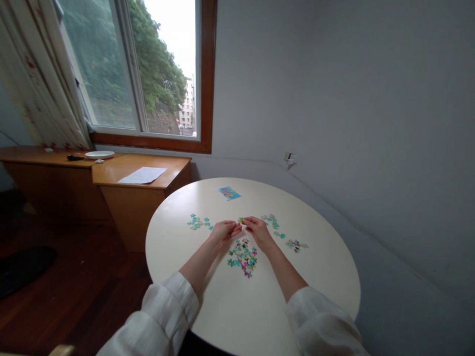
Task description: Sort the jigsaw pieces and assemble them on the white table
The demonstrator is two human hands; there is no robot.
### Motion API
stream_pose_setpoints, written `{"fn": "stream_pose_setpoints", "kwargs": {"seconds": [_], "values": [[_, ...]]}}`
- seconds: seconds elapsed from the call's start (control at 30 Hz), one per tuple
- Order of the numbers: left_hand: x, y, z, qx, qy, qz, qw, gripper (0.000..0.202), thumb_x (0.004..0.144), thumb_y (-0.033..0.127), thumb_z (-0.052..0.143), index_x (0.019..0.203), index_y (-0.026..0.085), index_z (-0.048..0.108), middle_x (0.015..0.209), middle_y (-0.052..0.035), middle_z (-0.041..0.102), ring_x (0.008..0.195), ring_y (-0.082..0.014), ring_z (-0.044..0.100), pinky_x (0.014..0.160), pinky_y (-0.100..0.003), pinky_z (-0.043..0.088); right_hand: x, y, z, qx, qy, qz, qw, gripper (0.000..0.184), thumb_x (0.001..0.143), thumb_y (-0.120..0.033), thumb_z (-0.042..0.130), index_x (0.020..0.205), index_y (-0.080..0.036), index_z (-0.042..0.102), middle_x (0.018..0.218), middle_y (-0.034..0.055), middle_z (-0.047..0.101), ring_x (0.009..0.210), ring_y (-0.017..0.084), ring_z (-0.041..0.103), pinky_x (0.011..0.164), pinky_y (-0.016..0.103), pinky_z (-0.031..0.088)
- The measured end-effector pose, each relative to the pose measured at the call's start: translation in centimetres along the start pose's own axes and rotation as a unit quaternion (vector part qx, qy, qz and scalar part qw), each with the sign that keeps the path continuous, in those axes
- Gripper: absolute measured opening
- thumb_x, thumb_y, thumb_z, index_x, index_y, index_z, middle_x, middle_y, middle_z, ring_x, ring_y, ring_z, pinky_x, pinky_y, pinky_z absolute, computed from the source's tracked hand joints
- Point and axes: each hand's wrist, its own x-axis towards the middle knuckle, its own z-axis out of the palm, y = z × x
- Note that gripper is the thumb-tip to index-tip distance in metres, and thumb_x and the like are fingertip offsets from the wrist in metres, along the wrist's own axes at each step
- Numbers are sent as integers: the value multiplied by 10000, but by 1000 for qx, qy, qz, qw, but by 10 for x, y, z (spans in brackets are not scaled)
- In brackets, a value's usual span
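right hand [259, 231] pinching puzzle piece [241, 220], left hand [224, 230] beside

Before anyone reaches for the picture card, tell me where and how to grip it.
Pinch the picture card by its near edge, probably coming in low from the person's side: it lies flat beyond the left hand and looks thin, so an edge should lift more easily than its face.
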Motion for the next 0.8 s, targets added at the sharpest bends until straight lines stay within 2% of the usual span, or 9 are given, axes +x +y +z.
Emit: {"fn": "stream_pose_setpoints", "kwargs": {"seconds": [0.2, 0.37, 0.6, 0.7, 0.8], "values": [[1, 0, -1, -10, 7, -1, 1000, 163, 742, -60, 470, 671, 83, 504, 560, -69, 590, 513, -113, 599, 582, -238, 540, 5, 2, -7, 127, 28, 34, 991, 278, 506, -312, 755, 640, -177, 553, 683, 31, 673, 742, 195, 657, 699, 314, 501], [1, 2, -1, -18, 20, -5, 1000, 149, 749, -38, 480, 666, 82, 508, 543, -59, 575, 481, -100, 572, 557, -233, 535, 9, 6, -10, 134, 62, 35, 988, 296, 513, -302, 768, 631, -179, 526, 652, 42, 672, 698, 207, 664, 639, 319, 536], [0, 3, 0, -17, 21, -7, 1000, 150, 763, -35, 451, 687, 83, 504, 530, -45, 561, 460, -90, 561, 535, -218, 536, 11, 8, -11, 144, 67, 34, 987, 257, 520, -252, 760, 660, -176, 558, 609, 13, 651, 632, 166, 651, 638, 297, 532], [0, 2, 0, -22, 22, -10, 999, 132, 750, -36, 473, 702, 81, 514, 529, -35, 556, 454, -88, 556, 521, -216, 536, 11, 7, -13, 157, 74, 38, 984, 224, 546, -231, 739, 674, -185, 561, 639, 15, 657, 656, 172, 650, 626, 308, 533], [0, 2, 0, -24, 21, -8, 999, 130, 752, -31, 471, 701, 81, 512, 530, -39, 556, 455, -91, 558, 526, -221, 537, 9, 5, -14, 176, 51, 44, 982, 195, 580, -220, 713, 676, -188, 546, 699, 28, 671, 731, 200, 659, 665, 340, 537]]}}
